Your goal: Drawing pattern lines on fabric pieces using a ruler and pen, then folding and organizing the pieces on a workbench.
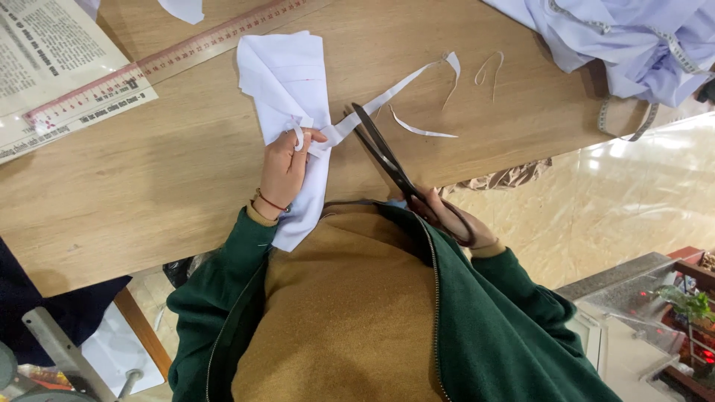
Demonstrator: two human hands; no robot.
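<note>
Nearest the camera, the person's chest fills the lower frame in a mustard top under an open dark green jacket. Just beyond it, the right hand [452,218] is closed through the handles of a pair of large black scissors [387,158], whose blades are parted and point up and left toward the cloth. The left hand [287,165], with a thin red cord at the wrist, is closed on a piece of white fabric [287,82], pinching it at its narrow middle; the fabric lies on the wooden tabletop [149,193] and its lower end hangs over the near edge against the jacket. A narrow white strip [395,88] runs from the pinched spot up and right, passing the blade tips. Thin white offcuts [421,131] lie on the wood just past the scissors. Farther off, a long wooden ruler [149,63] lies slantwise beside a sheet of newspaper [45,59] at the left, and a heap of pale lilac cloth [625,37] with a measuring tape [640,123] sits at the far right corner.
</note>
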